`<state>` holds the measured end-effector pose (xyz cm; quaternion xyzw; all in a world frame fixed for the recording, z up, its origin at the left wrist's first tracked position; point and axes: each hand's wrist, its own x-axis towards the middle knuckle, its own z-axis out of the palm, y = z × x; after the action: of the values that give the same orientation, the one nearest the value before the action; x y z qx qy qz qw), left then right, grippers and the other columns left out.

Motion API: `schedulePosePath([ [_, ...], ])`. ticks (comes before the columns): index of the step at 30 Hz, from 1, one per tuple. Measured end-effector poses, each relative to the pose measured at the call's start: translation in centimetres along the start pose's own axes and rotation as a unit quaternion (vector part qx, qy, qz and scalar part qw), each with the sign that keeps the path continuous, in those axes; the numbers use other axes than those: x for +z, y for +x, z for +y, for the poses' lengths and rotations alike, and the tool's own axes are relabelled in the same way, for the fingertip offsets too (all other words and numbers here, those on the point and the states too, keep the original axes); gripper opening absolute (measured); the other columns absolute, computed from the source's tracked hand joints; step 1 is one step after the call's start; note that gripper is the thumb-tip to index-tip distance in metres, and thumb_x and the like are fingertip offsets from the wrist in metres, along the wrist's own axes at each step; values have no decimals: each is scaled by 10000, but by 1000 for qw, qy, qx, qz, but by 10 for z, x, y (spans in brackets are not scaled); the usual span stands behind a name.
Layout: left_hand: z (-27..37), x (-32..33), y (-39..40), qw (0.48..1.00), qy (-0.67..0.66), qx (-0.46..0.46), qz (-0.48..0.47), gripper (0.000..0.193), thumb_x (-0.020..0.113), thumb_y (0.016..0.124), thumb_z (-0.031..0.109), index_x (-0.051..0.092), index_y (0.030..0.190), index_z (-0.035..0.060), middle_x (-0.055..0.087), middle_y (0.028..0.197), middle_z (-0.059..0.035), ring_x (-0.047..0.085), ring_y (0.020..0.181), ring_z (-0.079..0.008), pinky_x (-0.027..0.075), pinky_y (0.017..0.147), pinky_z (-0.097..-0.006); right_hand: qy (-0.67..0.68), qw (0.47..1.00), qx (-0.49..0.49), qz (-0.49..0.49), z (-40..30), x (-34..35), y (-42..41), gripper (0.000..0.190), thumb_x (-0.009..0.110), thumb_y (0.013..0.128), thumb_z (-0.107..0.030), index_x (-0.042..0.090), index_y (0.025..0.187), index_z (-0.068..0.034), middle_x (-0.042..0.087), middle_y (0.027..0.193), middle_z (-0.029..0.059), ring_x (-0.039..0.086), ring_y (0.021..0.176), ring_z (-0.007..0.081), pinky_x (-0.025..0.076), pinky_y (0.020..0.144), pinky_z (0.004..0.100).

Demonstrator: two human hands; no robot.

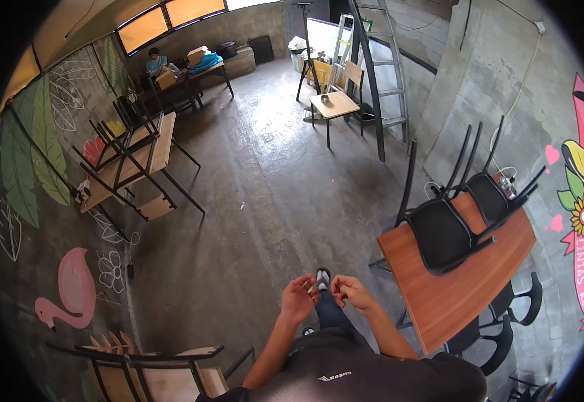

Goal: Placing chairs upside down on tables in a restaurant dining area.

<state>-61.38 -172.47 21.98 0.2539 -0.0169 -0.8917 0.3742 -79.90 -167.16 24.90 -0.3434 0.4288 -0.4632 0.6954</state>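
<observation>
In front of my dark shirt, my left hand (299,300) is raised with its palm turned inward and its fingers loosely bent and apart. My right hand (353,292) is at the same height a short gap away, its fingers curled loosely downward. Nothing shows in either hand, and they do not touch each other. Below them, one sandaled foot (323,279) is forward on the concrete floor (252,216). Closest on the right stands a reddish-brown wooden table (452,306), with black chairs (440,233) turned over on its top.
On the left, a wooden table (164,151) carries upturned metal-framed chairs. Chair frames (166,374) stand near me at lower left. Ahead are a wooden chair (334,105) holding a small round object, a stepladder (390,65) and a tripod (309,65). A person (156,63) sits behind cardboard boxes.
</observation>
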Motion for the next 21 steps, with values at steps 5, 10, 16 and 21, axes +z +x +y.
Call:
schedulePosePath([
  [5, 43, 17, 70, 999, 14, 0, 30, 225, 489, 863, 236, 589, 961, 60, 603, 899, -56, 505, 743, -202, 418, 734, -339, 22, 1000, 9, -19, -25, -22, 94, 156, 363, 751, 33, 505, 779, -26, 489, 657, 19, 458, 496, 89, 378, 466, 220],
  [10, 114, 64, 167, 999, 37, 30, 20, 226, 491, 860, 237, 590, 963, 61, 604, 886, -56, 510, 738, -199, 422, 731, -340, 40, 998, -22, -46, -81, -62, 204, 134, 412, 715, 6, 514, 794, -29, 491, 640, 26, 475, 492, 105, 397, 472, 229],
  [16, 196, 149, 272, 994, 63, 66, -54, 223, 494, 855, 238, 583, 987, 82, 591, 906, -40, 498, 747, -195, 417, 721, -327, 17, 997, -72, -30, -177, -118, 286, 136, 416, 714, 11, 523, 788, -29, 514, 678, 26, 491, 595, 105, 413, 530, 240],
  [21, 210, 186, 353, 997, 31, 50, -54, 219, 489, 866, 241, 602, 954, 76, 603, 868, -37, 501, 710, -195, 410, 678, -329, 41, 992, -110, 49, -209, -176, 312, 113, 441, 722, 13, 525, 786, -27, 522, 696, 36, 500, 626, 121, 423, 579, 251],
])
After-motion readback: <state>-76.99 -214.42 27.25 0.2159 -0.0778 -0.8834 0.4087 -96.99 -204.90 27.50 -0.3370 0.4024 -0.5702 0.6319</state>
